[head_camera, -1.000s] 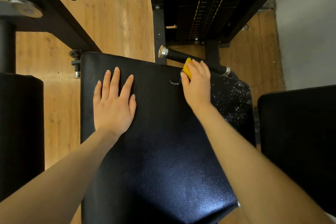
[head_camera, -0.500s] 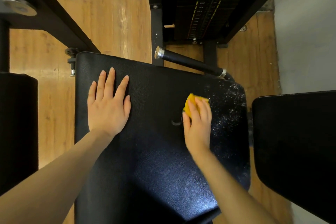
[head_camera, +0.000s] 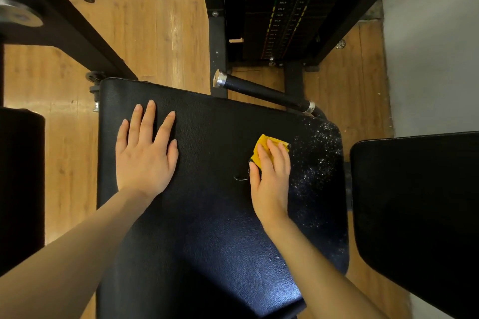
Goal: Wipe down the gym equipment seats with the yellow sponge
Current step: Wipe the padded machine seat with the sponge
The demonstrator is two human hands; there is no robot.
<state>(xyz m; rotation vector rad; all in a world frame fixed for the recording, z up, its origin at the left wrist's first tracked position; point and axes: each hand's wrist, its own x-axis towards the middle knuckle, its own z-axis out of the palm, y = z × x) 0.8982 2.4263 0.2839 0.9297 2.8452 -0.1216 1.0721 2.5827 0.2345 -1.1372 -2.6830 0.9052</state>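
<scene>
The yellow sponge (head_camera: 261, 147) is pressed flat onto the black padded seat (head_camera: 207, 215) under the fingers of the right hand (head_camera: 270, 176), beside white specks (head_camera: 316, 158). The left hand (head_camera: 145, 155) is laid flat on the seat, fingers spread, nothing gripped.

1. I see the yellow sponge (head_camera: 261, 151) pressed flat on the seat (head_camera: 212, 215), near its far right corner.
2. Seat's black, textured padding, with white specks along its right edge.

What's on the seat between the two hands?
In the head view, only bare black padded seat lies between the flat left hand and the right hand pressing the yellow sponge.
</scene>
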